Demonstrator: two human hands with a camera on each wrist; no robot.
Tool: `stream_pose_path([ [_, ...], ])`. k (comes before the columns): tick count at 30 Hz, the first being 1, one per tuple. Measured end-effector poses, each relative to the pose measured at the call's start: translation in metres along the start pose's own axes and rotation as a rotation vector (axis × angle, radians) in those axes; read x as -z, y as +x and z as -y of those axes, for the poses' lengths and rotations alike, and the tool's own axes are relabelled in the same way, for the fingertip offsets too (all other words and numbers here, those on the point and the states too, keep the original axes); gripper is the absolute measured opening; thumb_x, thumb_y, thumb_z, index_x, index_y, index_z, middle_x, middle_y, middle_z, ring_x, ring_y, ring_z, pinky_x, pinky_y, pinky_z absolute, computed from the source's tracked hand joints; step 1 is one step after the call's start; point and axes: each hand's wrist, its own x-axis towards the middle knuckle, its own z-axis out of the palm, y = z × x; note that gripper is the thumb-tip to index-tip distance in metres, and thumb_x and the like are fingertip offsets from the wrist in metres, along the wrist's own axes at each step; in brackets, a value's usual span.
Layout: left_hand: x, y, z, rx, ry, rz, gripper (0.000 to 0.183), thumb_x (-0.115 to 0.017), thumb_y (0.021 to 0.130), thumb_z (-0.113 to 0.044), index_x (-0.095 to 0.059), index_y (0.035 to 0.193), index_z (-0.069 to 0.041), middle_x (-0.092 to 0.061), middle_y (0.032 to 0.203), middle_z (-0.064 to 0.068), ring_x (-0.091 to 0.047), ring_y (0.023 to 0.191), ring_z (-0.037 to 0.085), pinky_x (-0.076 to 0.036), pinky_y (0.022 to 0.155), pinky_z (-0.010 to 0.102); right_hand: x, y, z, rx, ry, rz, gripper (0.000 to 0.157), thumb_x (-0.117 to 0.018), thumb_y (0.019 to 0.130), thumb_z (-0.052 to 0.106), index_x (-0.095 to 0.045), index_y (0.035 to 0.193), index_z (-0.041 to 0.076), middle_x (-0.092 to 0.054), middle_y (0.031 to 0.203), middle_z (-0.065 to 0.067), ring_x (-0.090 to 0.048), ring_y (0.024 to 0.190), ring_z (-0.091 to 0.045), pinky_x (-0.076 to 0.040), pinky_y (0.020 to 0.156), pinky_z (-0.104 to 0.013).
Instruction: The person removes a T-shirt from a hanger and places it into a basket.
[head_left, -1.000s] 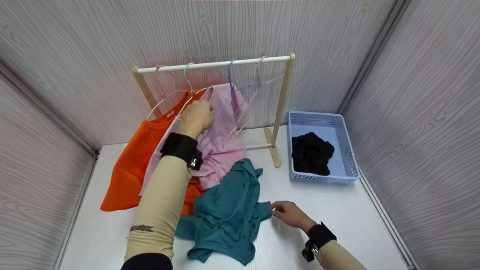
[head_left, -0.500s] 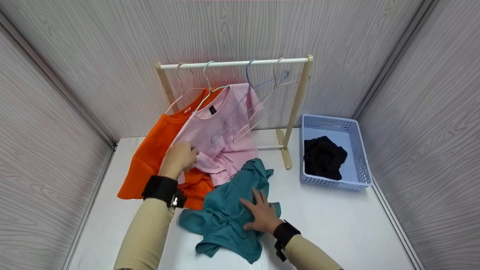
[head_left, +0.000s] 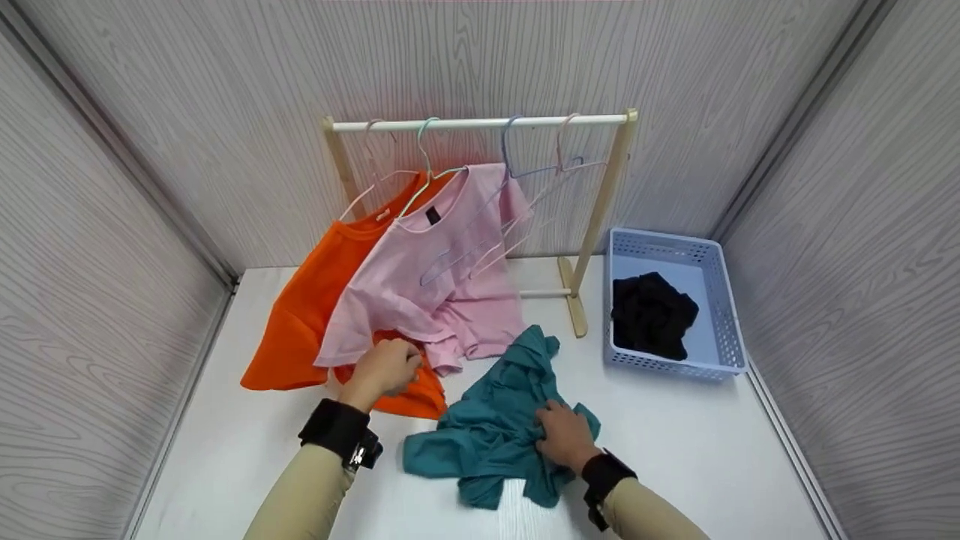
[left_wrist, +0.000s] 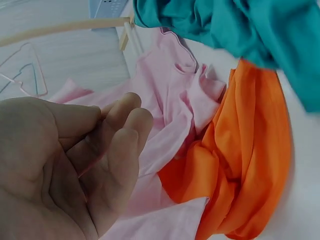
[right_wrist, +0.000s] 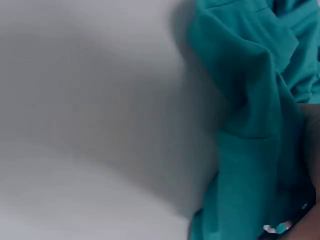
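Head view, left hand (head_left: 386, 369) loosely curled, free over orange shirt (head_left: 300, 322), right hand (head_left: 564, 435), fingers bent, gripping teal shirt (head_left: 495, 412)

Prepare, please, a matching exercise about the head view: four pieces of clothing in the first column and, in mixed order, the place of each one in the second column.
Column 1
1. Teal garment
2. Orange shirt
3. Black garment
4. Pink shirt

Column 2
A. In the blue basket
B. On the green hanger
C. On the white table, with the right hand on it
D. On the leftmost hanger of the rack's white rail

Right pairs: 1-C, 2-D, 3-A, 4-B
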Motion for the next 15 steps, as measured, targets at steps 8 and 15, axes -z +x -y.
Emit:
stream_pose_path([
  [8, -0.013, -0.002, -0.004, 0.005, -0.009, 0.056, 0.021, -0.055, 0.099, -0.027, -0.069, 0.098, -0.012, -0.061, 0.069, 0.002, -0.057, 0.055, 0.018, -0.048, 0.055, 0.027, 0.045, -0.008, -0.045, -0.268, 0.010, 0.026, 0.066, -0.065, 0.086, 0.023, -0.040, 0.147, 0.020, -0.023, 0.156, -0.022, -0.026, 0.139, -0.053, -0.036, 0.087, -0.079],
  [15, -0.026, -0.002, -0.007, -0.024, -0.014, 0.100, 0.024, -0.056, 0.099, -0.030, -0.069, 0.096, -0.011, -0.062, 0.072, 0.003, -0.056, 0.056, 0.017, -0.048, 0.054, 0.026, 0.027, -0.003, -0.010, -0.346, 0.009, 0.137, 0.108, -0.070, 0.068, 0.075, -0.022, 0.155, 0.031, 0.006, 0.163, -0.021, -0.007, 0.140, -0.063, -0.042, 0.081, -0.076],
])
